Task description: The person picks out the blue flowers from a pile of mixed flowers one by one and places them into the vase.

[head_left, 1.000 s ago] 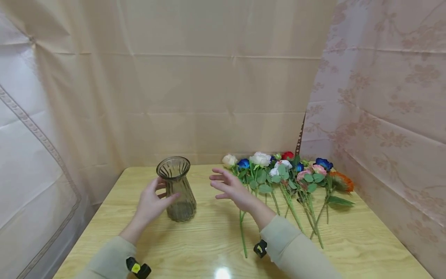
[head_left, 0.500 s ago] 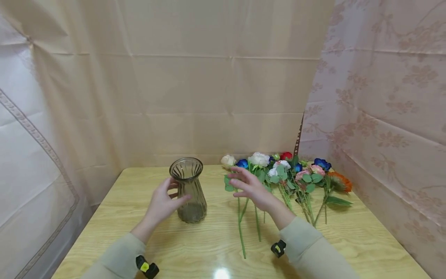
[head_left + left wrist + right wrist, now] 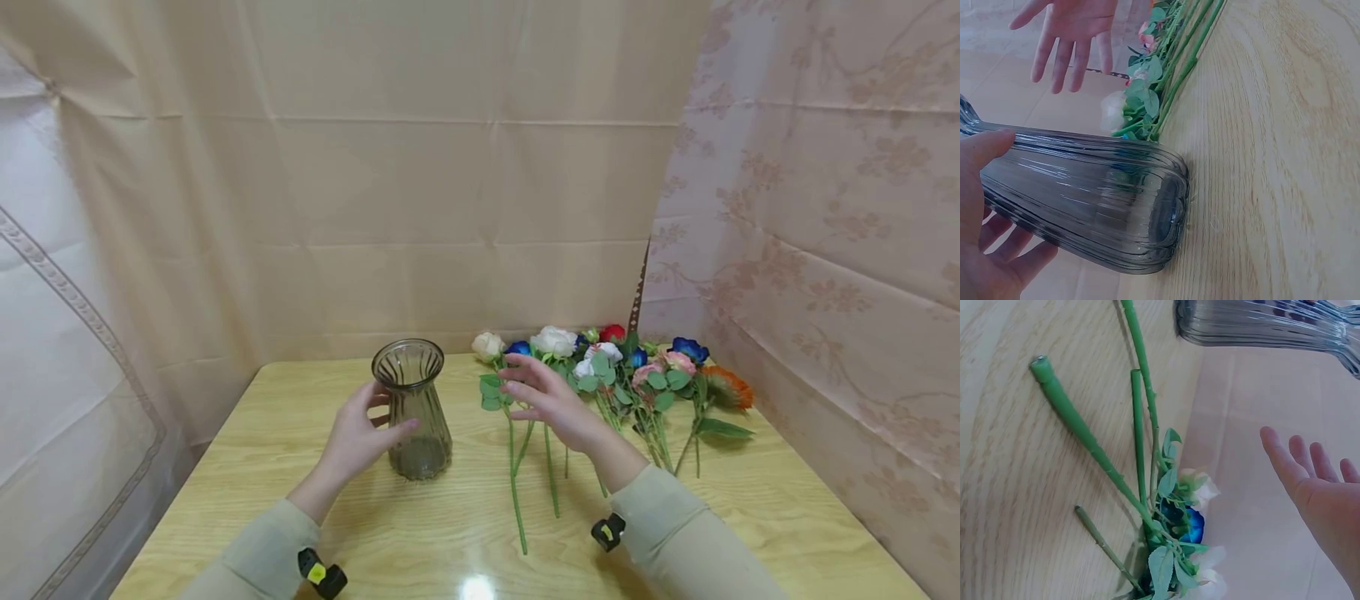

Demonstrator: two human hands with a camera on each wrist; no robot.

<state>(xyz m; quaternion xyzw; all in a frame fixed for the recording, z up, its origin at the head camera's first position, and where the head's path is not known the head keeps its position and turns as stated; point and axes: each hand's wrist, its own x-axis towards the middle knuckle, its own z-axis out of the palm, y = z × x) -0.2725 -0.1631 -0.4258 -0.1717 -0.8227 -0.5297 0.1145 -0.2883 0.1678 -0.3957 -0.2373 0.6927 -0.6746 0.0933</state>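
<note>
A smoky grey ribbed glass vase (image 3: 423, 417) with a flared rim stands on the wooden table (image 3: 435, 533), left of the flowers. My left hand (image 3: 354, 442) holds it from the left side, thumb across the front and fingers curling behind. In the left wrist view the vase (image 3: 1085, 194) has its base at the tabletop. My right hand (image 3: 558, 408) hovers over the flowers' left part, fingers spread and palm facing the vase; it holds nothing. Under and beside it lie artificial flowers, among them a cream rose (image 3: 488, 346) and a white bloom (image 3: 555, 341).
To the right lie more stems: a red flower (image 3: 612, 332), pink blooms (image 3: 679, 362), a blue one (image 3: 690, 350) and an orange one (image 3: 729, 387). Green stems (image 3: 1085, 437) point toward the table's front. A beige curtain (image 3: 450, 183) hangs behind the table, patterned cloth (image 3: 832, 275) at right.
The vase and my left hand have shifted right across the table. My right hand has also moved right, away from the table's middle and over the flowers.
</note>
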